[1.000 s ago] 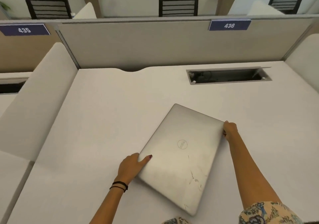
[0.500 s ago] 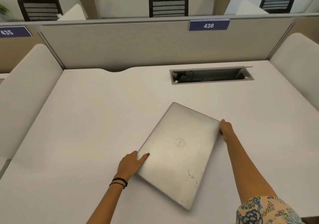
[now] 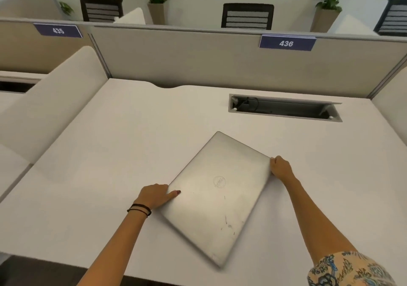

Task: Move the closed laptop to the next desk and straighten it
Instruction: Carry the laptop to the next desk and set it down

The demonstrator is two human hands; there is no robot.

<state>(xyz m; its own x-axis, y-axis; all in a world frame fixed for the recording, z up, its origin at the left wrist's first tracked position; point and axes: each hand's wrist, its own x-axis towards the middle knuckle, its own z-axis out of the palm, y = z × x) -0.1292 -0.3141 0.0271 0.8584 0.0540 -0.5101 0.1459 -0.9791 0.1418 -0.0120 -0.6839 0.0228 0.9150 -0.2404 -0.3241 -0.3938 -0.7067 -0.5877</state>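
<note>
A closed silver laptop (image 3: 218, 197) lies askew on the white desk (image 3: 110, 153) marked 436, one corner pointing away from me and one toward the front edge. My left hand (image 3: 155, 195) grips its left corner, thumb on the lid. The laptop's right corner is held by my right hand (image 3: 280, 166), fingers curled over the edge. The lid carries a round logo and a few scratches.
A cable slot (image 3: 284, 108) is cut into the desk behind the laptop. A grey partition (image 3: 198, 58) with signs 435 and 436 closes the back. White side dividers (image 3: 55, 100) separate this desk from the one on the left. Chairs and potted plants stand beyond.
The view has shifted between frames. The laptop stays skewed under both hands, which keep the same hold on its two corners.
</note>
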